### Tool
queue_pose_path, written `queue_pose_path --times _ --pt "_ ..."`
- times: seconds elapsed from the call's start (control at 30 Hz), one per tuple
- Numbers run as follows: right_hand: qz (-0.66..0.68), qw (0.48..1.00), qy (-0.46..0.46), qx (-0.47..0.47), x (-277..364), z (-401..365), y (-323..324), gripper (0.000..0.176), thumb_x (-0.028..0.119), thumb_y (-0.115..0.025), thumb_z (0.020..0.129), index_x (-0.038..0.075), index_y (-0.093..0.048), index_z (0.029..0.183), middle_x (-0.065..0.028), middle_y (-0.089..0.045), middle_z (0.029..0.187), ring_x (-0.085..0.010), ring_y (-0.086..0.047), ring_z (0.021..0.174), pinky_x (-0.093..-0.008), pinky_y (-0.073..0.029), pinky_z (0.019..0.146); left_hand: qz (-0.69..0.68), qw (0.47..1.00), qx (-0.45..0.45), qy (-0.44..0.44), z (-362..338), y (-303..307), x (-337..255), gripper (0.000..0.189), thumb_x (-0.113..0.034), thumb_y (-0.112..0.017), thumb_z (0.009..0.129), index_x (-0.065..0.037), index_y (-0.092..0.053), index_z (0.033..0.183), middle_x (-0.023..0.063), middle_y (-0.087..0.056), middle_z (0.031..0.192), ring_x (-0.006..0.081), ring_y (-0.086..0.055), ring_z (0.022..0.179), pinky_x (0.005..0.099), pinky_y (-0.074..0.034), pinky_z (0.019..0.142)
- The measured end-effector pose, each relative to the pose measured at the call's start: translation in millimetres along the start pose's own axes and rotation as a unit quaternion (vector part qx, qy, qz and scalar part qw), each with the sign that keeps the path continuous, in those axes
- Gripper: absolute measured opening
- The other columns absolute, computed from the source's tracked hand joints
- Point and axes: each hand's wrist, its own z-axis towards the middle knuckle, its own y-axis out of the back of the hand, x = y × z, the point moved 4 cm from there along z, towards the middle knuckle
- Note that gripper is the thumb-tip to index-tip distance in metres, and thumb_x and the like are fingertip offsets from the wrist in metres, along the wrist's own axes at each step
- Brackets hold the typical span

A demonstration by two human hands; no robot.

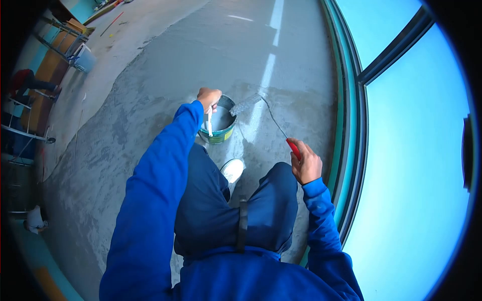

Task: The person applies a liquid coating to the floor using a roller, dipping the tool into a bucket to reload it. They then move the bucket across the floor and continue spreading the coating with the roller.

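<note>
A dark green bucket (pixel 218 135) with a yellow patch on its side stands on the grey floor in front of me, with grey liquid inside. My left hand (pixel 209 98) is closed at its far left rim, gripping the bucket's white handle (pixel 210 124), which runs down across the opening. In my right hand (pixel 307 164) is the red grip of a paint roller (pixel 273 118). Its thin wire frame reaches up and left to the roller sleeve (pixel 245 104), coated in grey, whose left end is right at the bucket's right rim.
A glazed window wall (pixel 401 165) with a dark frame runs along the right. My white shoe (pixel 232 170) is just below the bucket. At the left are a whitish bucket (pixel 84 58), a wheeled metal frame (pixel 25 133) and another person (pixel 30 83).
</note>
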Motion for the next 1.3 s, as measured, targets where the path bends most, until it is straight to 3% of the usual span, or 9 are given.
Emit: queue_pose_path --times 0.13,0.3,0.33,0.53,0.63,0.67,0.8,1.0,1.3 --pt "-0.143 0.986 0.076 0.04 18.6 26.8 6.7 0.038 0.006 -0.057 0.08 0.021 -0.058 0.115 -0.0094 -0.059 0.08 -0.0314 -0.063 0.064 -0.0408 -0.051 0.055 0.002 0.999 0.033 0.001 -14.8 -17.1 -7.1 0.012 -0.002 -0.056 0.081 -0.001 -0.051 0.07 0.006 -0.046 0.059 0.016 -0.043 0.044 0.0359 -0.042 0.042" --pt "-0.261 0.951 0.12 0.117 33.6 58.5 -12.9 0.032 0.004 -0.055 0.077 0.016 -0.059 0.107 -0.0096 -0.06 0.08 -0.0288 -0.065 0.068 -0.0386 -0.052 0.055 0.051 0.994 0.097 -0.026 -12.8 -59.0 -8.5 0.003 0.001 -0.057 0.081 0.003 -0.056 0.08 0.0088 -0.054 0.064 0.0179 -0.054 0.052 0.0358 -0.049 0.045" --pt "-0.271 0.946 0.112 0.141 29.7 64.5 -23.7 0.041 0.003 -0.054 0.077 0.02 -0.06 0.114 -0.0092 -0.061 0.083 -0.03 -0.065 0.069 -0.0397 -0.052 0.056 0.062 0.992 0.106 -0.031 -9.9 -66.0 -7.5 0.003 0.0 -0.057 0.081 0.004 -0.057 0.081 0.0094 -0.055 0.065 0.0186 -0.055 0.052 0.0362 -0.05 0.046" --pt "-0.31 0.914 0.06 0.253 5.9 107.5 -97.8 0.03 0.008 -0.058 0.077 0.018 -0.063 0.105 -0.0106 -0.067 0.087 -0.0299 -0.067 0.08 -0.0417 -0.054 0.064 0.196 0.969 0.115 -0.099 -11.8 -89.8 -11.5 0.014 -0.002 -0.051 0.085 0.009 -0.059 0.087 0.0179 -0.063 0.072 0.0239 -0.065 0.057 0.0391 -0.054 0.049" --pt "-0.306 0.917 0.023 0.256 9.1 126.6 -114.4 0.015 0.015 -0.055 0.084 0.014 -0.069 0.091 -0.0092 -0.07 0.092 -0.0276 -0.068 0.09 -0.0389 -0.055 0.071 0.328 0.929 0.055 -0.161 -0.1 -79.3 -16.8 0.02 -0.003 -0.057 0.079 0.003 -0.066 0.096 0.0241 -0.068 0.09 0.0342 -0.069 0.079 0.0442 -0.056 0.073" --pt "-0.313 0.91 0.019 0.273 10.1 132.9 -120.1 0.017 0.016 -0.055 0.085 0.014 -0.07 0.091 -0.0083 -0.07 0.093 -0.0271 -0.068 0.091 -0.0387 -0.055 0.071 0.41 0.883 -0.007 -0.227 -5.3 -73.6 -20.5 0.025 -0.01 -0.059 0.08 0.0 -0.066 0.102 0.0259 -0.064 0.105 0.0379 -0.064 0.097 0.0447 -0.053 0.085" --pt "-0.298 0.91 0.001 0.287 -1.3 147.2 -140.5 0.021 0.011 -0.061 0.076 0.016 -0.068 0.095 -0.0108 -0.069 0.093 -0.0305 -0.068 0.089 -0.0408 -0.055 0.072 0.434 0.876 -0.051 -0.202 -4.9 -60.1 -24.5 0.039 -0.028 -0.064 0.084 -0.002 -0.06 0.113 0.0223 -0.058 0.119 0.0403 -0.056 0.11 0.0446 -0.048 0.093" --pt "-0.27 0.941 0.035 0.199 -12.0 114.2 -99.7 0.023 0.015 -0.058 0.08 0.018 -0.065 0.102 -0.0113 -0.068 0.089 -0.0313 -0.067 0.084 -0.0426 -0.054 0.068 0.386 0.872 -0.137 -0.269 -23.7 -17.4 -41.6 0.052 -0.033 -0.064 0.082 -0.007 -0.053 0.126 0.0202 -0.051 0.128 0.0378 -0.053 0.115 0.045 -0.045 0.095" --pt "-0.177 0.98 -0.034 0.081 -29.6 43.0 -50.9 0.035 0.013 -0.061 0.08 0.026 -0.059 0.112 -0.0114 -0.065 0.088 -0.0361 -0.065 0.076 -0.0453 -0.053 0.065 0.223 0.853 -0.151 -0.446 -72.4 4.6 -72.2 0.042 -0.02 -0.062 0.077 0.0 -0.06 0.114 0.0195 -0.058 0.11 0.0308 -0.058 0.104 0.0388 -0.047 0.09"
